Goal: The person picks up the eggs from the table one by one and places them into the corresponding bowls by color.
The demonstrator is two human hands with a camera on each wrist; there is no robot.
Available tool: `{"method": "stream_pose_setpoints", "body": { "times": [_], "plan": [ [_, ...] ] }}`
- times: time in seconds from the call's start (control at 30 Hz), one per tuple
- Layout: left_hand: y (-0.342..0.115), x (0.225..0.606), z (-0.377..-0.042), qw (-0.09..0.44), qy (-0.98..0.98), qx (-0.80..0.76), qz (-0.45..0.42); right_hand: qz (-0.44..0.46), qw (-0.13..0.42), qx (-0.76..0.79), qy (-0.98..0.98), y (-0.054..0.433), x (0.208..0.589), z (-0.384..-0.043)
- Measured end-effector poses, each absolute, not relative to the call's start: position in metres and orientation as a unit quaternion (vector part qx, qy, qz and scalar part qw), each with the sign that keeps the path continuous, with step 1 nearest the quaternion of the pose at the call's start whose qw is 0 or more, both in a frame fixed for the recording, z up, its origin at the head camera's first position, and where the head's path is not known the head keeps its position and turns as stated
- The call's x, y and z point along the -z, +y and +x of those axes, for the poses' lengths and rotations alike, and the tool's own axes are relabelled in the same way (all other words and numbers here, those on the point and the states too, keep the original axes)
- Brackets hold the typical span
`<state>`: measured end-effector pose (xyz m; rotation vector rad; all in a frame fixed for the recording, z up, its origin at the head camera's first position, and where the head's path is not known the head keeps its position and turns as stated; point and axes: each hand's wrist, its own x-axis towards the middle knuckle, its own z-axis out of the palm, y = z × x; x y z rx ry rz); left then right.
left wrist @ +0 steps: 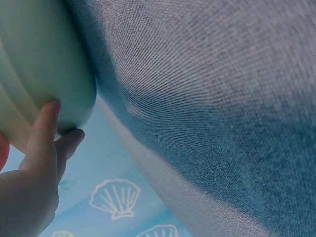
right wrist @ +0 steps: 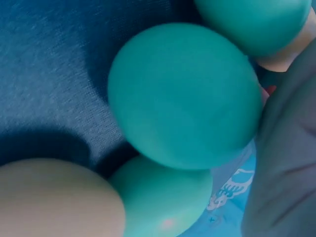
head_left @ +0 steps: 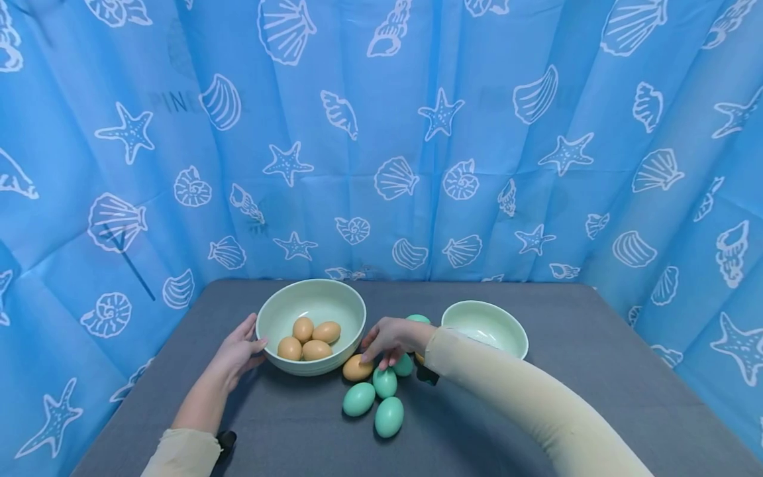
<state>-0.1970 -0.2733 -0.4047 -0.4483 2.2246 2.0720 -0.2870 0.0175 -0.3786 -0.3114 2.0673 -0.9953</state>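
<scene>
A large pale-green bowl (head_left: 280,311) holds several brown eggs (head_left: 317,350). My left hand (head_left: 235,351) rests against its left side, straight fingers touching the outer wall, as the left wrist view also shows. Just right of that bowl, my right hand (head_left: 396,336) reaches down over a brown egg (head_left: 356,370) on the table, its fingertips touching the egg's upper right side. Close under this hand lie green eggs (head_left: 385,382), and the right wrist view has a green egg (right wrist: 182,94) large in the middle. The right fingers are mostly hidden there.
A smaller pale-green bowl (head_left: 483,317) stands on the right, partly behind the right forearm. Two green eggs (head_left: 389,417) lie nearer the front. Another green egg (head_left: 418,318) shows behind the right hand. Grey cloth covers the table (head_left: 286,424); a blue shell-patterned curtain (head_left: 369,132) surrounds it.
</scene>
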Motion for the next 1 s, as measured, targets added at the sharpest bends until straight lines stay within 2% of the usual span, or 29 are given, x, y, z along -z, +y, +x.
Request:
{"method": "stream_pose_setpoints", "body": {
  "times": [0.63,1.0],
  "plan": [
    [-0.271,0.401,-0.194,0.039,0.721,-0.675,-0.150,-0.123,0.387,0.394,0.825,0.016,0.383,-0.283],
    [-0.270,0.400,-0.193,0.034,0.717,-0.682,-0.143,-0.126,0.367,0.399,0.831,0.035,0.365,-0.289]
  ]
}}
